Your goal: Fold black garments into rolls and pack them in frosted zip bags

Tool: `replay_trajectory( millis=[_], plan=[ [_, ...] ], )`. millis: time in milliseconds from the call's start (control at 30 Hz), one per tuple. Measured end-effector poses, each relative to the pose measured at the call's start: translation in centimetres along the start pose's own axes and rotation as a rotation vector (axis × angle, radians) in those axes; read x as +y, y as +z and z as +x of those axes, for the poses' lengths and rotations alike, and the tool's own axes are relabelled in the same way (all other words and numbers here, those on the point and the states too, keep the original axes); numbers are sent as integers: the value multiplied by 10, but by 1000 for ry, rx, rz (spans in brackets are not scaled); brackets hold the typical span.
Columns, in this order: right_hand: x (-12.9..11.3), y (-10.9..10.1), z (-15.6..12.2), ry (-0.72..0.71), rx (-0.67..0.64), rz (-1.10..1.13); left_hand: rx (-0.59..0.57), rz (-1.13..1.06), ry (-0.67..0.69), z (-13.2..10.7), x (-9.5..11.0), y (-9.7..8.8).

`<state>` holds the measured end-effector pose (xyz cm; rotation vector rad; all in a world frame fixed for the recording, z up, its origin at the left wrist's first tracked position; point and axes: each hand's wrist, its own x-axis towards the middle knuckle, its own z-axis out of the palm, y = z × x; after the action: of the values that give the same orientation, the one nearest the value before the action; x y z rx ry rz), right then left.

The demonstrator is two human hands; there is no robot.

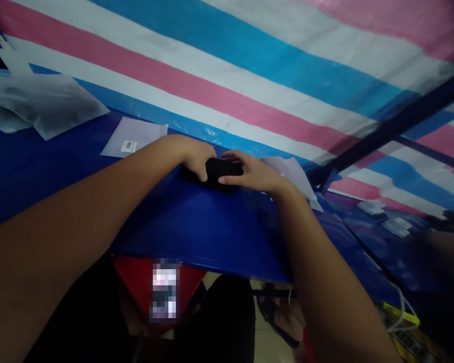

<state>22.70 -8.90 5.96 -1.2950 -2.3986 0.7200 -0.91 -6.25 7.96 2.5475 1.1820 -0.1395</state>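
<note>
Both forearms [98, 204] are bare, the legwear [230, 320] black

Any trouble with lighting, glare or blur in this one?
Head view: dim, the black item between left hand and right hand nearly featureless; head view: slight glare low on the striped sheet; head view: wide-angle stretch in the forearms, right edge dark and soft, pixelation over part of the red surface.

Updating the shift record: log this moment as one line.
left hand: on black item | right hand: touching black item | black item: on blue table
</note>
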Motion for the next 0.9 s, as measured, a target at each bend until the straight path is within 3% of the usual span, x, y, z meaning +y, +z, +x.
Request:
replay_trajectory(
  millis=[300, 567, 800, 900],
  plan=[
    [1, 1, 4, -58, -7, 42, 40, -38, 41, 1, -3, 4],
    [-10, 9, 5, -214, 99, -19, -30, -54, -4, -4, 4, -2],
    [-7, -7, -3, 53, -81, 158, -7, -120, 39, -5, 6, 2],
    [-7, -12, -7, 112, -48, 162, 61, -191, 75, -4, 2, 3]
  ],
)
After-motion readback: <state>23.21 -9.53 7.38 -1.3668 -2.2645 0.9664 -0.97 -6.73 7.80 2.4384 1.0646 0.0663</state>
